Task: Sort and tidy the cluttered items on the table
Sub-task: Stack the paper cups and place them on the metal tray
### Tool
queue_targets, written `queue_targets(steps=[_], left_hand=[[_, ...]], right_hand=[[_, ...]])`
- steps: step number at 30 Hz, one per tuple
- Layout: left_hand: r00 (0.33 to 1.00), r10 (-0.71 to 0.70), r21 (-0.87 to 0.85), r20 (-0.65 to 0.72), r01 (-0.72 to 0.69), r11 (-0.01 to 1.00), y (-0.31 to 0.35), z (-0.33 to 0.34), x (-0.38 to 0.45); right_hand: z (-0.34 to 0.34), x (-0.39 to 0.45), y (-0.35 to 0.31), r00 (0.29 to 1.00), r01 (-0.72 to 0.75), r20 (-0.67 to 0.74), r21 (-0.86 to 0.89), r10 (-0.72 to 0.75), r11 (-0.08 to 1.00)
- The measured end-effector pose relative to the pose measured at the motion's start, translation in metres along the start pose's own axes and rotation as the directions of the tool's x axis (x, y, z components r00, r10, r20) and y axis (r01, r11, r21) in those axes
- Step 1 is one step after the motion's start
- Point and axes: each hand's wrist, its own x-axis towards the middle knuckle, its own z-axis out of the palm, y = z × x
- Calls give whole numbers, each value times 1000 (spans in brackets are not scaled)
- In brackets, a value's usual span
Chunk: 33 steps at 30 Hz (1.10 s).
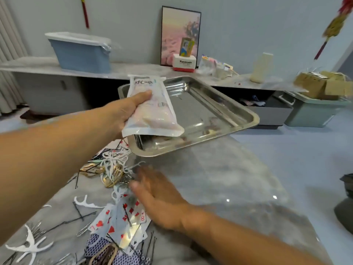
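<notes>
Head view: left hand (pixel 126 109) grips a white plastic packet (pixel 150 109), thumb on top and fingers curled underneath, holding it over the 9 o'clock edge of a steel tray (pixel 225 111). Right hand (pixel 160 197) is blurred, fingers extended and holding nothing, reaching toward 10 o'clock low over the grey surface (pixel 219 178), fingertips just beside the clutter. That clutter lies at 7 to 9 o'clock of the right hand: playing cards (pixel 131 213) face up and face down, white floss picks (pixel 84 202), black bobby pins (pixel 80 213) and gold hair clips (pixel 112 176), overlapping one another. The tray sits at 12 o'clock on the far end of the surface. Beyond it a long shelf carries a blue bin (pixel 82 52), a framed picture (pixel 180 36) and a Panasonic box (pixel 185 63).
</notes>
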Motion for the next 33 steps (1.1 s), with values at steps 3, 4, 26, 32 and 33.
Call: queue_targets(steps=[3, 4, 26, 32, 33], left_hand=[[997, -38, 55, 61, 35, 998, -18, 33, -11], [996, -65, 82, 54, 60, 995, -28, 40, -11], [993, 18, 394, -119, 30, 918, -92, 103, 10], [928, 329, 727, -175, -104, 679, -83, 87, -17], [913, 387, 735, -129, -174, 655, -81, 85, -24]], right_hand=[[-7, -7, 0, 999, 10, 48, 148, -18, 989], [-10, -11, 4, 995, -20, 95, 147, 6, 989], [-1, -36, 21, 931, 358, -35, -97, -363, 929], [2, -31, 24, 946, 323, 29, -178, -323, 930], [2, -32, 26, 948, 319, 44, -195, -317, 928]])
